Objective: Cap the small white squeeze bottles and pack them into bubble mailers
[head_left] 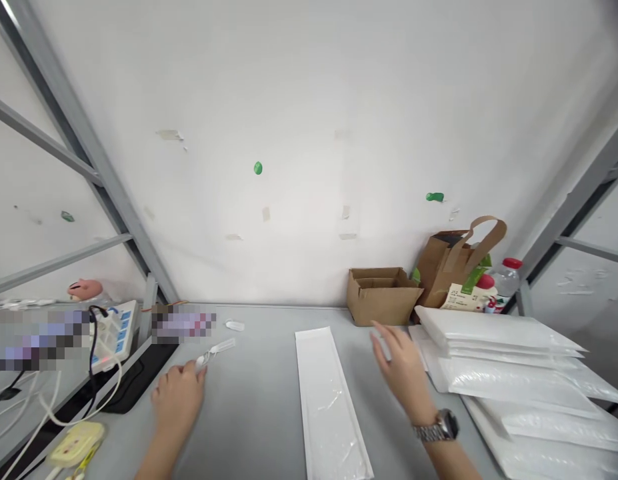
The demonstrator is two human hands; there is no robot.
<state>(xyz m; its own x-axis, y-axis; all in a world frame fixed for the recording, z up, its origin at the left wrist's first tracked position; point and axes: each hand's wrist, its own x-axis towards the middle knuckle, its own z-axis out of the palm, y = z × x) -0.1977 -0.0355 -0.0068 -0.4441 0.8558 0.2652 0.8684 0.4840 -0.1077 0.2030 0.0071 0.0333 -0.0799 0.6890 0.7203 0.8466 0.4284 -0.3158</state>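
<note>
My left hand (179, 395) rests low over the grey table, its fingers curled down beside a small white item with a thin cord (216, 351). Whether it grips that item is hard to make out. Another small clear-white piece (235, 325) lies a little farther back. A long white padded envelope (331, 407) lies flat in the middle. My right hand (396, 360), with a metal watch on the wrist, is raised right of the envelope with its fingers apart and nothing in them.
Stacked white padded envelopes (519, 377) fill the right side. Behind stand an open cardboard box (386, 303), a brown paper bag (436, 267) and a red-capped bottle (509, 280). At left are a power strip (121, 333), cables and a yellow item (77, 443).
</note>
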